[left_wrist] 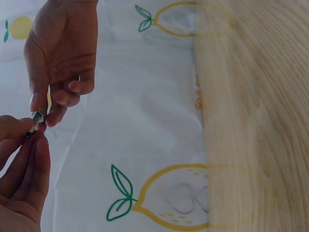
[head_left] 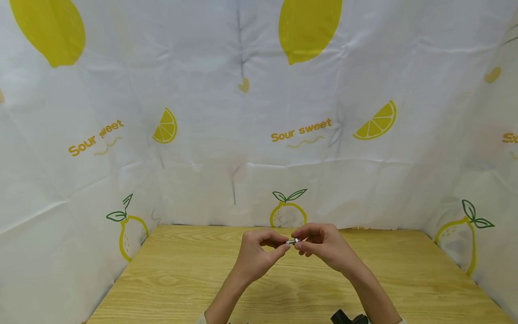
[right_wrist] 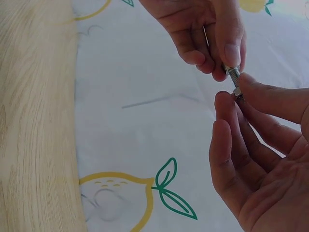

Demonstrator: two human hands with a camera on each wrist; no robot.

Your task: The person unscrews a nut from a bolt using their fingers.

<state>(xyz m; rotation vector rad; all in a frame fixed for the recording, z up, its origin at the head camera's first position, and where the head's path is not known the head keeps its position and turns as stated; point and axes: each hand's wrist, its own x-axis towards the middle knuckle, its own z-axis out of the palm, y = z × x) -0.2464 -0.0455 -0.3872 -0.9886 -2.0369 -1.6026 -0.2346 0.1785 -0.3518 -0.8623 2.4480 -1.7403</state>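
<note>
A small silver bolt [right_wrist: 234, 75] with a threaded shank spans the gap between the two hands, held above the tabletop. My left hand [head_left: 256, 255] pinches one end of it between thumb and fingertips, which hide most of that end. A hex nut [right_wrist: 237, 91] sits around the shank toward the other end. There my right hand [head_left: 331, 248] pinches the nut with thumb and index finger, the other fingers loosely bent. In the left wrist view the bolt [left_wrist: 35, 123] slants between both sets of fingertips.
Beneath the hands lies a light wood-grain table [head_left: 182, 270]. White curtains [head_left: 210, 135] printed with lemons and lettering enclose the back and both sides. A black object [head_left: 348, 317] shows at the bottom edge, beside the right forearm.
</note>
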